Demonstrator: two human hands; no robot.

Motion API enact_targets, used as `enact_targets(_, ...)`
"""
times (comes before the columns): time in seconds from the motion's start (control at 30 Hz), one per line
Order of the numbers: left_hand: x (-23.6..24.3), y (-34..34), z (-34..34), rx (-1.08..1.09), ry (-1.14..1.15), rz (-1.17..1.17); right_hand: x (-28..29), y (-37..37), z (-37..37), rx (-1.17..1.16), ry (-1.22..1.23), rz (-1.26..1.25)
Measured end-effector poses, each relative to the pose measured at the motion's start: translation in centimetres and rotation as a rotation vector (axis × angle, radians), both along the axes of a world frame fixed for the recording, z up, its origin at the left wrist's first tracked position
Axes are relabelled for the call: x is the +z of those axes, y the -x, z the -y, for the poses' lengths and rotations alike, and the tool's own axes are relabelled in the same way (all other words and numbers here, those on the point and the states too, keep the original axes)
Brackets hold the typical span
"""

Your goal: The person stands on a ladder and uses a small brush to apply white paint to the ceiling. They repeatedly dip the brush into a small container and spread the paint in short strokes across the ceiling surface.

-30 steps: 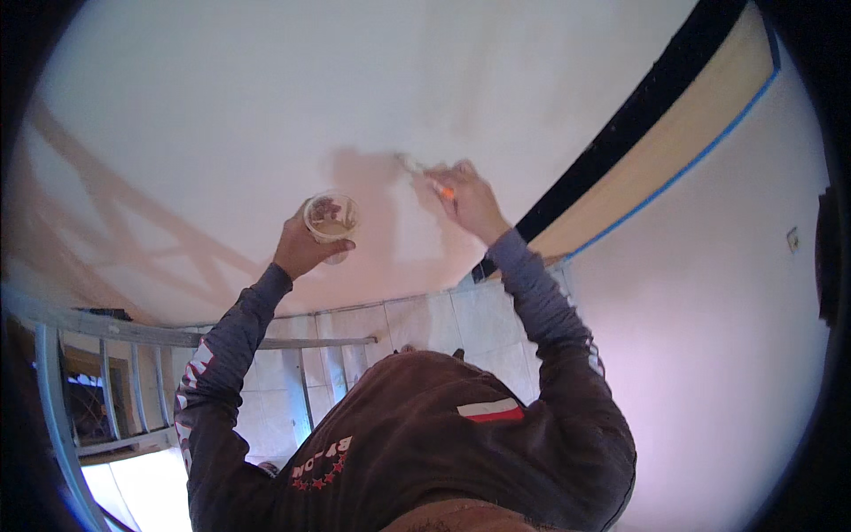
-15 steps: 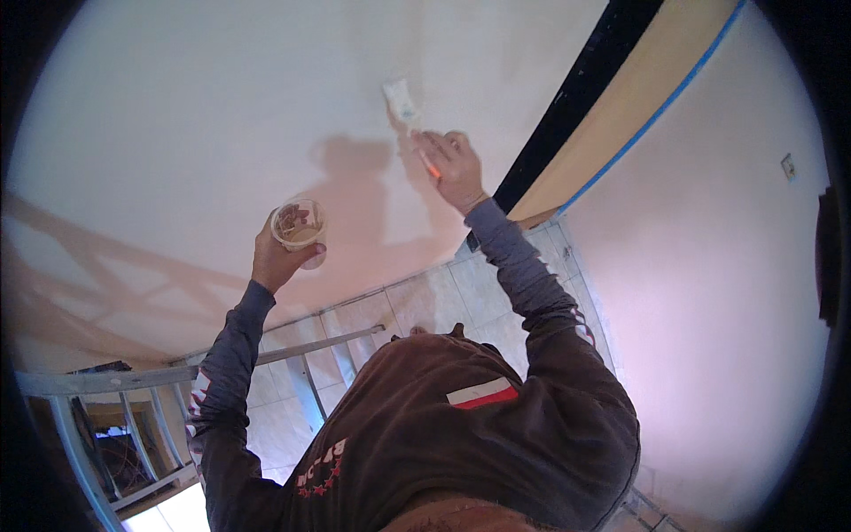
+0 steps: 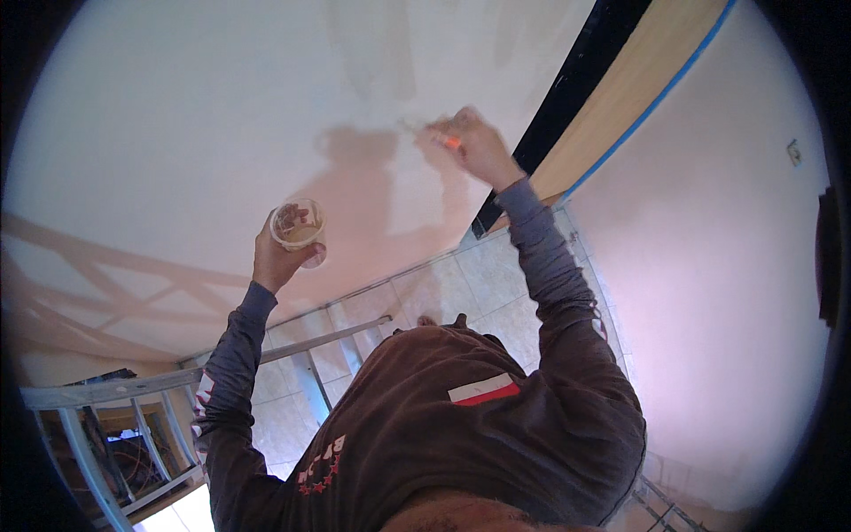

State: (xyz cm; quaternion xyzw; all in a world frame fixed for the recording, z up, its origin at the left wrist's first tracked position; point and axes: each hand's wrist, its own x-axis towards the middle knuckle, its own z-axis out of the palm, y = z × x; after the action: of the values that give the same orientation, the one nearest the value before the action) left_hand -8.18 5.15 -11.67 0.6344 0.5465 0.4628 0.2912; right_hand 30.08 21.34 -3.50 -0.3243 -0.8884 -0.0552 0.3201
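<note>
My left hand (image 3: pixel 271 259) is wrapped round a clear plastic cup (image 3: pixel 301 232), tilted so that its open top shows. Beige paint lies in the bottom, with brownish smears up the inside. Higher and to the right, my right hand (image 3: pixel 486 152) grips a paintbrush (image 3: pixel 452 142) by its orange handle. The brush points left in front of the pale wall (image 3: pixel 204 133); its head is smeared by motion, and I cannot tell whether the bristles touch. Shadows of the hand and cup fall on the wall.
A dark trim strip (image 3: pixel 576 80) and a tan board (image 3: pixel 638 75) edged with blue tape run down the right, beside another pale wall (image 3: pixel 700 266). A ladder (image 3: pixel 160 383) stands at the lower left over the tiled floor (image 3: pixel 483 279). Darker damp-looking streaks mark the upper wall.
My right hand has shifted right, and the brush has swung from pointing up to pointing left. Darker streaks show on the wall above. My left hand and the cup have stayed nearly still.
</note>
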Motion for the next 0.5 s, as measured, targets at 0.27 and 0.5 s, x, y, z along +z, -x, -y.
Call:
enact_targets(0.27, 0.3, -0.1, 0.1, -0.015, 0.005, -0.006, 9.3, -1.6, -0.4, -0.061, -0.52, -0.31)
enact_targets(0.5, 1.5, -0.7, 0.4, -0.005, 0.013, -0.082, -4.1, -0.8, -0.2, -0.178, -0.286, -0.121)
